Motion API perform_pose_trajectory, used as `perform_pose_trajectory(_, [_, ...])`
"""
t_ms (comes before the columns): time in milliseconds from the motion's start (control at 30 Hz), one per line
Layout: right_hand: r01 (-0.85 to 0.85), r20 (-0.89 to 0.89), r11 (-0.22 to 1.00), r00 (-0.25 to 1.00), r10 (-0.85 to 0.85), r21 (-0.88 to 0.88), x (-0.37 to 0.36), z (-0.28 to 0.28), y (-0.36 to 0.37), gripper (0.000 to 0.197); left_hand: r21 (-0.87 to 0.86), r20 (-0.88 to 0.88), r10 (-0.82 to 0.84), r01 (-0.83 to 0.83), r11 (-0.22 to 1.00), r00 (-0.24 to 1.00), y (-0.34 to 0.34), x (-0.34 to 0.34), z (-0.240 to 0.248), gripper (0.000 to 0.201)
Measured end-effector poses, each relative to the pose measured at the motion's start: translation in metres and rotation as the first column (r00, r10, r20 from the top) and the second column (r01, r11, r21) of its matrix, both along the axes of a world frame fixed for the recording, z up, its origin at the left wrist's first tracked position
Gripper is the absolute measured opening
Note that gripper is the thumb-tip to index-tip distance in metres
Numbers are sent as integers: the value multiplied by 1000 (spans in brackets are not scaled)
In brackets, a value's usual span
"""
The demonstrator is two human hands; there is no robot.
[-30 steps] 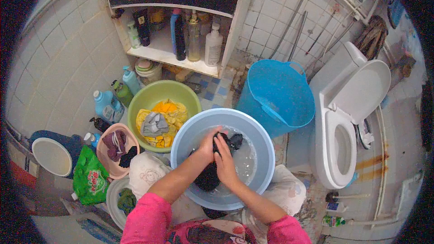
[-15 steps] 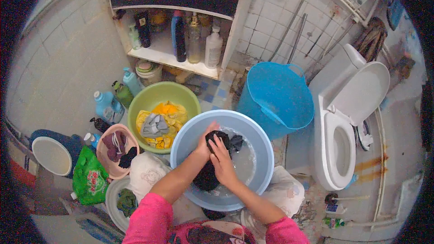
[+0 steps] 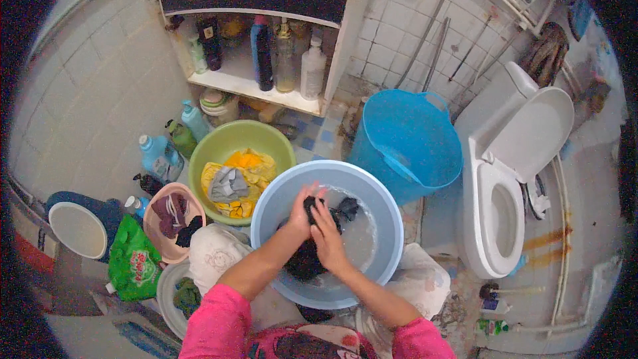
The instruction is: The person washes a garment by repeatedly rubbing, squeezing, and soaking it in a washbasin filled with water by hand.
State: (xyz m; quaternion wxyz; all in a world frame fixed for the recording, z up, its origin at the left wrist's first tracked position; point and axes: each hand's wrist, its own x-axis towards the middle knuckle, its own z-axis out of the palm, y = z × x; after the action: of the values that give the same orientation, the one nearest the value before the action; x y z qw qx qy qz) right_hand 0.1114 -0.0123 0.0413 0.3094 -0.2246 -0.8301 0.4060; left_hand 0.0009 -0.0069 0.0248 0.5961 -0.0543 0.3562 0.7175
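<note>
A black wet cloth [image 3: 304,262] lies partly in the water of a light blue basin [image 3: 393,226] between my knees. My left hand [image 3: 302,211] presses against a bunched fold of it from the left. From the right, my right hand [image 3: 327,236] lies over the same fold, so the cloth is squeezed between both palms. A dark end of cloth [image 3: 347,209] sticks out beyond my right fingers into the soapy water. The exact kind of garment cannot be made out.
A green basin [image 3: 282,143] with yellow and grey clothes touches the blue one. Left stand a pink basin [image 3: 198,203], a green detergent pouch [image 3: 135,256] and bottles [image 3: 159,156]. A tall blue tub [image 3: 412,139] and a toilet [image 3: 495,226] are at the right.
My left fingers have shifted slightly over the bunched black cloth, and less of the fold shows between the hands. Both hands stay at the same place in the basin.
</note>
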Motion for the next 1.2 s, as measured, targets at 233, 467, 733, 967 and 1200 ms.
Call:
perform_pose_trajectory(233, [263, -41, 965, 964, -263, -10, 12, -7, 40, 35, 202, -171, -310, 341, 918, 935, -17, 38, 21, 46])
perform_pose_trajectory(467, [266, 118, 951, 961, -249, -159, 13, 15, 45, 33, 162, -123, -284, 301, 940, 951, -11, 39, 9, 48])
perform_pose_trajectory(733, [136, -26, 868, 985, -169, -477, 9, 7, 30, 36, 85, -287, -147, 178, 980, 947, -3, 22, -17, 67])
perform_pose_trajectory(967, [-60, -243, 319, 784, -571, -946, 34, 32, 74, 24, -228, -950, -294, 409, 884, 107, -31, 49, -6, 97])
perform_pose_trajectory(1200, [-6, -295, 368, 607, -737, -930, 58, 37, 111, 26, -270, -929, -358, 495, 826, 91, -39, 34, 23, 70])
